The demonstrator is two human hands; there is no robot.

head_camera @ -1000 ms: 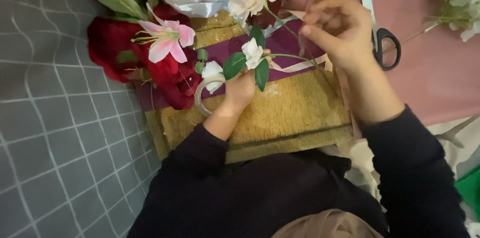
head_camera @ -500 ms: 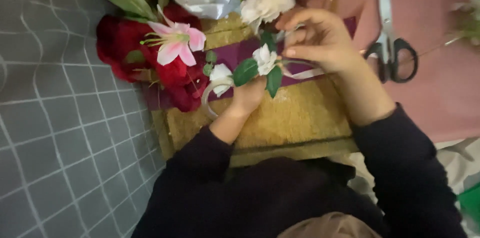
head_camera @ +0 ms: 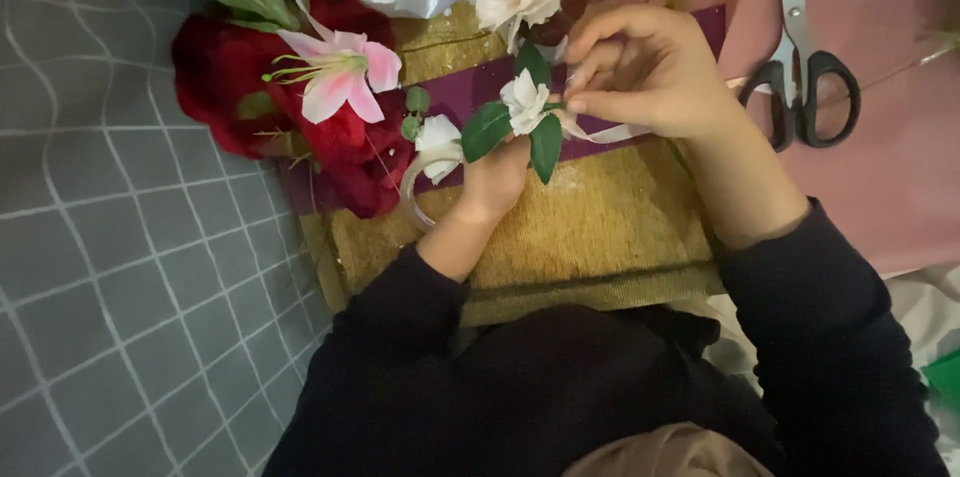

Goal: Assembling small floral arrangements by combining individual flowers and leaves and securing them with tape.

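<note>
Fingers (head_camera: 590,102) of the right hand (head_camera: 650,77) are pinched together on a pale ribbon (head_camera: 610,134), just right of the small white flower (head_camera: 524,102) at the frame's centre; the left hand (head_camera: 495,182) lies below it, closed around the flower's stem and a clear ring (head_camera: 412,199), and is the nearer one; the ribbon runs left to right. Gold fabric (head_camera: 600,227) lies beneath; red roses (head_camera: 215,82) and a pink lily (head_camera: 340,67) sit upper left; black-handled scissors (head_camera: 810,87) upper right. No container is visible.
</note>
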